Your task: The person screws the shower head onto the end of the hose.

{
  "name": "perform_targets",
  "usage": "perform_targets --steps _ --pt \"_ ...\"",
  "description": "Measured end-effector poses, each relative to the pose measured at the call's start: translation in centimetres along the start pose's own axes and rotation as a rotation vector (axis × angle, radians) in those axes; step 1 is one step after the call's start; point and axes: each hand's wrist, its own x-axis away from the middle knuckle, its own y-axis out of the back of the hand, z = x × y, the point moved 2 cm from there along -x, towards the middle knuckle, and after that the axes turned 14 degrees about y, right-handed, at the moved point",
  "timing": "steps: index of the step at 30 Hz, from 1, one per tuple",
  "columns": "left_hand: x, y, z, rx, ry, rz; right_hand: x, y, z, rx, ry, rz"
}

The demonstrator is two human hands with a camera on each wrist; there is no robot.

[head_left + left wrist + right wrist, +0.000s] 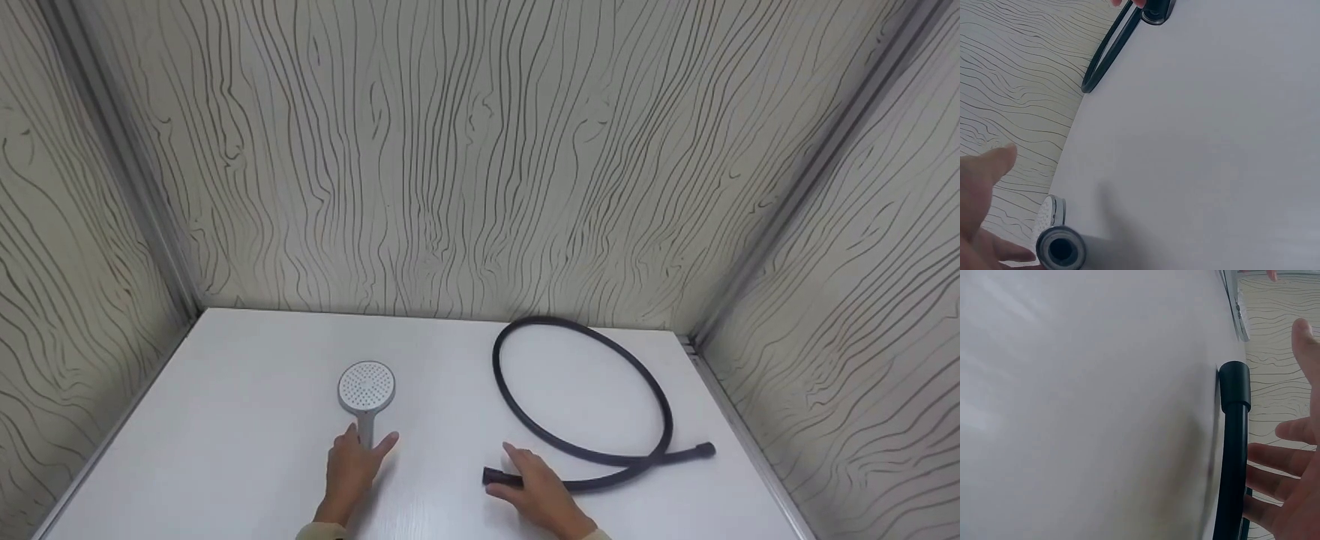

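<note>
A shower head (366,386) with a round white spray face and grey handle lies face up on the white table. My left hand (350,466) is over its handle, thumb spread away; the handle's hollow end (1061,251) shows beside my fingers in the left wrist view. To the right, a black shower hose (581,450) lies in a loop. My right hand (544,493) is at the hose's near end, thumb and fingers apart, with fingertips at the hose's side. A black end fitting (1235,386) stands out past that hand in the right wrist view.
The white table (247,420) is bounded by wood-grain patterned panels (420,165) at the back and both sides. Grey metal posts (817,161) stand in the corners. The hose's other end (703,450) points toward the table's right edge.
</note>
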Motion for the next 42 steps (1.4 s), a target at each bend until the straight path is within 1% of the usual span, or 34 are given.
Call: perform_targets --steps 8,15,21,25,29,33,37,42 --pt "-0.5 -0.1 0.4 -0.016 0.01 -0.01 0.0 -0.1 0.0 0.001 0.002 0.01" --pt "-0.8 -0.1 0.4 -0.057 0.024 -0.018 -0.1 -0.2 -0.1 0.024 0.021 0.018" --pt "-1.0 -0.1 0.4 -0.062 0.013 -0.025 -0.3 -0.3 0.0 0.014 -0.008 0.027" --pt "-1.3 -0.1 0.4 -0.045 0.024 -0.019 -0.4 -0.3 0.1 0.03 -0.023 0.041" --pt "-1.5 -0.2 0.5 -0.026 0.041 -0.019 -0.6 -0.3 0.2 0.06 -0.006 0.045" --pt "-1.4 -0.2 0.3 -0.031 0.046 -0.022 -0.7 -0.3 0.2 0.076 0.011 0.045" --pt "-1.4 -0.2 0.2 -0.034 0.058 -0.009 -0.7 -0.4 0.1 0.085 0.039 0.034" --pt "-1.3 -0.3 0.4 0.0 0.068 0.019 -0.6 -0.7 0.0 0.102 0.094 0.004"
